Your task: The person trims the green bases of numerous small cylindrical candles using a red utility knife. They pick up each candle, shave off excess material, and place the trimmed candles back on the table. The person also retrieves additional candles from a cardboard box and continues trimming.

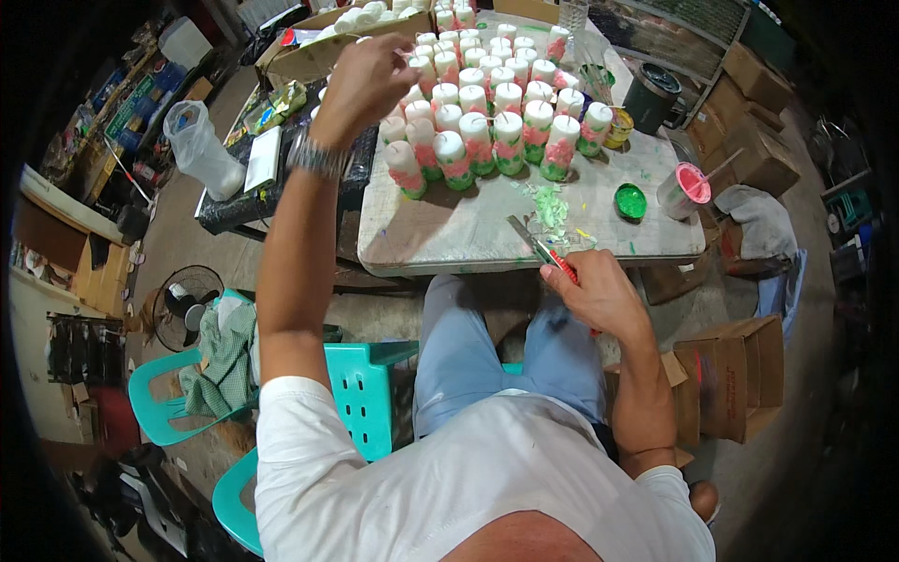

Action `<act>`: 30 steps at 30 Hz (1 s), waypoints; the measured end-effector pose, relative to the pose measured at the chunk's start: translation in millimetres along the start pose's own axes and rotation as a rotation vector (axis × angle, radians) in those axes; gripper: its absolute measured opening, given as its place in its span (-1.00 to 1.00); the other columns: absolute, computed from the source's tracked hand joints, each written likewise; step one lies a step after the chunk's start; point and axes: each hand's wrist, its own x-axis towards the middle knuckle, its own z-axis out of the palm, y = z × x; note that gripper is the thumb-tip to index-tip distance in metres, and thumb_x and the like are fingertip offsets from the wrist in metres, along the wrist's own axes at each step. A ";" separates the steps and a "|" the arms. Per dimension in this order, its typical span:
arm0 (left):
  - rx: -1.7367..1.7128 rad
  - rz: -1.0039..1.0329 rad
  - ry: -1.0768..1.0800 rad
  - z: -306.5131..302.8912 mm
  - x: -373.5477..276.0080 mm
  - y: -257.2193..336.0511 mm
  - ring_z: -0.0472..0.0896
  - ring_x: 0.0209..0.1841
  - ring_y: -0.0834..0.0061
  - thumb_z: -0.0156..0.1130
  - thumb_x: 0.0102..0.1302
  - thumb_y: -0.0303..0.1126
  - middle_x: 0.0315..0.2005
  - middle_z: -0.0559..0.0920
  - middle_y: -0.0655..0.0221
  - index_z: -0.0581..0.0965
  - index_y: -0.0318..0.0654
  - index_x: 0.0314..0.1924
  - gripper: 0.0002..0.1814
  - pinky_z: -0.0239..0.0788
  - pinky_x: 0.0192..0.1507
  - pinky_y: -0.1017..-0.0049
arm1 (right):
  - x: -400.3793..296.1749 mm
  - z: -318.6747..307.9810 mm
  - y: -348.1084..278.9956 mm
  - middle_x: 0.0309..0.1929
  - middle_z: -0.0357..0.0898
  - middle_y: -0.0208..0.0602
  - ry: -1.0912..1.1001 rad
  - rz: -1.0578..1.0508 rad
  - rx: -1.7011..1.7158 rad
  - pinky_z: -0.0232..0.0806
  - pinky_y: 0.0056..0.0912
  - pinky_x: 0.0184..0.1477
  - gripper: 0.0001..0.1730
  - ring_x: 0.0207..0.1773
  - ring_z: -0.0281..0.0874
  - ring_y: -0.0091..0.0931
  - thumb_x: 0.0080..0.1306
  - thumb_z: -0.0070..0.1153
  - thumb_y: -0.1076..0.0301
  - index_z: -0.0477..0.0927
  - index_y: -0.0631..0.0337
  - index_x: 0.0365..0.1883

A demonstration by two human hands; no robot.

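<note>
My right hand [597, 291] is closed round a red-handled snap-off utility knife [558, 265], its blade pointing up and left over the front edge of the white table [435, 242]. Reaching far to the left, my left hand [372, 81] is raised beside the back left of many white pillar candles with pink and green decoration; whether its fingers hold or touch anything cannot be told. The nearest candle [405, 168] stands at the front left of the group. Pale green shavings [551, 207] lie before the candles, close to the knife blade.
A small pot of green paint [630, 201] and a cup of pink paint [683, 190] with a stick stand at right. Behind them are a yellow paint jar [618, 128] and a dark mug [651, 97]. A cardboard box [337, 42] of white candles borders the back left.
</note>
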 end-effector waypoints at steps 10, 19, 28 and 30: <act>0.017 0.089 -0.659 91.0 107.0 -10.2 0.67 -0.48 0.38 0.58 0.19 0.08 -0.56 0.70 0.18 0.76 -0.41 -0.36 -0.44 0.50 -0.35 0.27 | -4.4 -1.7 19.9 -0.49 0.60 0.32 0.205 -0.004 -0.073 0.45 0.20 -0.21 -0.41 -0.36 0.63 0.21 0.49 0.25 -0.02 0.66 0.45 -0.42; 0.177 0.119 -0.614 75.6 109.1 -15.2 0.73 -0.45 0.18 0.56 0.15 0.03 -0.52 0.74 0.11 0.77 -0.35 -0.40 -0.52 0.59 -0.27 0.22 | -2.8 7.8 28.2 -0.51 0.58 0.29 0.235 -0.038 -0.035 0.42 0.23 -0.23 -0.43 -0.36 0.61 0.21 0.50 0.25 -0.03 0.63 0.39 -0.45; 0.066 0.013 -0.686 64.8 103.5 -34.5 0.74 -0.39 0.40 0.49 0.37 -0.03 -0.41 0.79 0.22 0.79 -0.37 -0.12 -0.54 0.55 -0.26 0.30 | -4.3 9.1 23.9 -0.52 0.57 0.25 0.255 -0.070 -0.026 0.40 0.20 -0.26 -0.46 -0.39 0.60 0.18 0.48 0.28 0.01 0.62 0.37 -0.45; -0.001 -0.054 -0.672 56.1 106.0 -41.2 0.76 -0.33 0.48 0.47 0.39 -0.15 -0.34 0.82 0.24 0.79 -0.37 0.03 -0.59 0.56 -0.23 0.36 | -6.1 7.0 23.4 -0.53 0.57 0.25 0.247 -0.047 -0.009 0.39 0.19 -0.27 -0.47 -0.39 0.60 0.18 0.47 0.29 0.02 0.62 0.38 -0.46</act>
